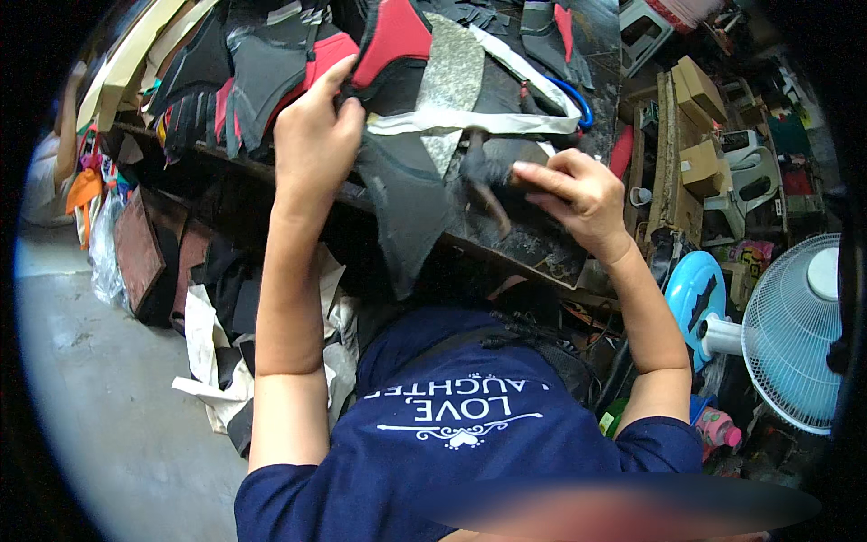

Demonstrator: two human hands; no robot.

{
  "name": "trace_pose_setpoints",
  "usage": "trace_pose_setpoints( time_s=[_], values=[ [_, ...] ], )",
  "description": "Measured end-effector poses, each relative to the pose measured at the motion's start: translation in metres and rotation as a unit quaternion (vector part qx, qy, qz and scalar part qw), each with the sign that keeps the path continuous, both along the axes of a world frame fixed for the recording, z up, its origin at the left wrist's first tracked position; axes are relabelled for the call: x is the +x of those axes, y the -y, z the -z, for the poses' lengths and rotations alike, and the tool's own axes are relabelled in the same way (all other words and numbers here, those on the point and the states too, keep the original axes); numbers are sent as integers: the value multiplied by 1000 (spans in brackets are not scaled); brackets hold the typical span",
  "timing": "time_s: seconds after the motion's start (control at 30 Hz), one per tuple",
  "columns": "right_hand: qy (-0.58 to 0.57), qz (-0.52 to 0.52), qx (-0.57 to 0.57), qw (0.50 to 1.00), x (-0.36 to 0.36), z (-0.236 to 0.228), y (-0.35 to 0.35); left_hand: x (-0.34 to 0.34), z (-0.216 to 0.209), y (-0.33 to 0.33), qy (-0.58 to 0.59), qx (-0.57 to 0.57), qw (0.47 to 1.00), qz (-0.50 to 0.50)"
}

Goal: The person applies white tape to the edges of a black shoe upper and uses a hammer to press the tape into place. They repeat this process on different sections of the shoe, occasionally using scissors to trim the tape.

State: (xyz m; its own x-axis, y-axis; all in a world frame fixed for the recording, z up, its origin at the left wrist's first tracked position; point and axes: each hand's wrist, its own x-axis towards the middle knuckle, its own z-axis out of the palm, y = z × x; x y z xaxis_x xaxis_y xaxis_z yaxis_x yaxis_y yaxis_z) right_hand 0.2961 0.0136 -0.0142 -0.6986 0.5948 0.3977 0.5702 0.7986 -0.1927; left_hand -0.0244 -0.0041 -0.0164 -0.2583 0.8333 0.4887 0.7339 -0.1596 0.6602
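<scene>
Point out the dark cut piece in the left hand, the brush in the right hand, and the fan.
dark cut piece (406,212), head view, middle panel.
brush (483,176), head view, dark head.
fan (795,334), head view, front grille.

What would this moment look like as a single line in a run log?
left hand: grips red-and-black cut piece | right hand: holds dark brush-like tool on workbench | nearby: pale blue fan

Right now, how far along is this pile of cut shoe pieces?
Done: cannot tell. In hand: the left hand grips a dark grey cut fabric piece; the right hand holds a dark-headed brush to it. Left, seemingly: heaped red and grey fabric pieces on the black workbench.
</scene>
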Motion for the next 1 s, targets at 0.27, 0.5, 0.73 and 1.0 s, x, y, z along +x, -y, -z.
trace_pose_setpoints(
  time_s=[0.27, 0.5, 0.73, 1.0],
  values=[
    [-40, 178, -66, 981, 25, -9, -71, -6, -8, 11, 402, -26, 902, 152],
    [95, 227, -162, 956, 24, -7, -103, -9, -17, 19, 490, 70, 857, 142],
    [30, 213, -328, 920, 35, -34, -96, -3, -24, 10, 300, 168, 937, 58],
    [-384, 144, -550, 727, 61, -42, -53, -8, -17, 5, 247, 187, 950, 42]
  ],
)
